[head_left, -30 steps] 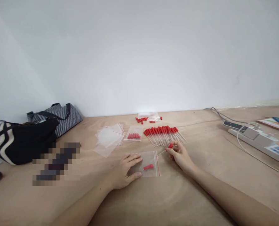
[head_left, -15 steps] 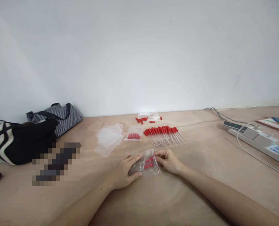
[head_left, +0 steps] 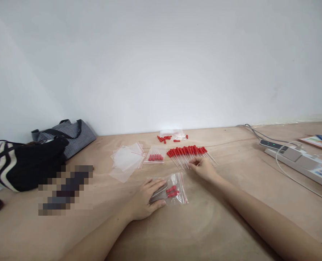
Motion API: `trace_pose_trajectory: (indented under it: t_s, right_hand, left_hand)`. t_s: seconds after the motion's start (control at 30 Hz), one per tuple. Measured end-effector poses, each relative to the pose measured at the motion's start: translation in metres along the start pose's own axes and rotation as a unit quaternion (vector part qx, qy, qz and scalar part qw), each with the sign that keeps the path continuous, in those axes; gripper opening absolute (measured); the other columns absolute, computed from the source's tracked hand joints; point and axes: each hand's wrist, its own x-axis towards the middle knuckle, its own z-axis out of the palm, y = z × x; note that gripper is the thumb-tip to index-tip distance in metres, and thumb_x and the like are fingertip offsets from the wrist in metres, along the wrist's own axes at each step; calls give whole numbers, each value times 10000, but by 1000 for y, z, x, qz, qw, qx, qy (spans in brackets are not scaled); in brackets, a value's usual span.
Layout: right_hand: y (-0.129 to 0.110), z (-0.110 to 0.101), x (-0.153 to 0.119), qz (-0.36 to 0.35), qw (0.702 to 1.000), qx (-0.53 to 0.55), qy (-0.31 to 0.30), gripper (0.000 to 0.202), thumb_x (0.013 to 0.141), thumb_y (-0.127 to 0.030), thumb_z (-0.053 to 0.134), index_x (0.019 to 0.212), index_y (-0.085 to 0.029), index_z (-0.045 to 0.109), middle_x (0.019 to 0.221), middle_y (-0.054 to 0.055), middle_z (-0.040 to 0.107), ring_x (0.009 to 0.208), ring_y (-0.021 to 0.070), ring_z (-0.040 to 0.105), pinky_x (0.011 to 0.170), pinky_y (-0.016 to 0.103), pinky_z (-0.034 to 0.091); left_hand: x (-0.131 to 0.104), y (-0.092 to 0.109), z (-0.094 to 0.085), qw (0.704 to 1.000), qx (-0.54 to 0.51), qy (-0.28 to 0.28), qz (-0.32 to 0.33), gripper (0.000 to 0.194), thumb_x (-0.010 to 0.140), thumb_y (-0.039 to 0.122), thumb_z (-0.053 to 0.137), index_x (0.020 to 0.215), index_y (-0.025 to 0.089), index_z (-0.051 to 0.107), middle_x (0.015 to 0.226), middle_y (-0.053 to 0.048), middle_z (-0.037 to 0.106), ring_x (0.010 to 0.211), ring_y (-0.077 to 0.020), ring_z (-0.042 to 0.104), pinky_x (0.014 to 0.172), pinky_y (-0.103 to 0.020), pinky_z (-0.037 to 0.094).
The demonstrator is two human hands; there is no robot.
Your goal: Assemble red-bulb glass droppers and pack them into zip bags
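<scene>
A clear zip bag [head_left: 181,192] with a few red-tipped droppers [head_left: 173,191] inside lies flat near the middle front of the table. My left hand [head_left: 149,198] rests on the bag's left end, fingers and thumb spread apart. Behind the bag is a row of red-topped clear droppers [head_left: 186,150]. My right hand [head_left: 203,168] is at the lower ends of that row, thumb and fingertips pinched together; what is between them is too small to make out. A filled bag [head_left: 155,155] holding several droppers lies left of the row.
Flat bags [head_left: 126,159] are stacked at the left. Loose red caps [head_left: 164,138] lie near the wall beside another bag. Striped and black bags [head_left: 38,163] stand far left, with a blurred dark patch before them. A power strip [head_left: 299,163] with cables is at the right.
My right hand has let go of the zip bag's open end and moved up and right to the dropper row. My left hand has stayed on the bag.
</scene>
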Motion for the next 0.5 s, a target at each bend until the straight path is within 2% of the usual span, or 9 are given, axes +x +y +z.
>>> trace_pose_trajectory:
  t_s: [0.07, 0.13, 0.3, 0.5]
  right_hand:
    - [1, -6, 11, 19, 998, -52, 40, 133, 655, -276, 543, 663, -168, 619, 656, 31, 637, 612, 149, 568, 556, 234, 394]
    - [-5, -6, 18, 28, 996, -77, 48, 151, 643, -309, 559, 671, -178, 627, 685, 47, 647, 655, 176, 582, 569, 251, 386]
    - [-29, 12, 27, 78, 972, -223, 19, 250, 664, -423, 551, 693, -190, 635, 781, 88, 662, 794, 239, 604, 629, 289, 398]
    - [-34, 18, 40, 114, 962, -248, 17, 378, 641, -437, 583, 872, -140, 618, 870, 161, 649, 848, 272, 601, 671, 329, 418]
  left_hand:
    - [0, 0, -1, 1000, -2, 0, 1, 524, 800, 411, 489, 1280, 246, 359, 1328, -44, 404, 1232, -240, 331, 1040, -447, 218]
    - [0, 1, -1, 1000, 0, -5, -5, 517, 800, 413, 490, 1273, 243, 371, 1329, -45, 403, 1234, -240, 328, 1040, -449, 218]
    - [0, 2, -2, 1000, -2, -1, -2, 501, 804, 420, 480, 1263, 242, 384, 1325, -47, 408, 1227, -235, 342, 1039, -450, 221]
    - [0, 0, -1, 1000, -3, -5, 1, 505, 799, 415, 488, 1263, 241, 390, 1322, -55, 411, 1228, -237, 340, 1044, -454, 206]
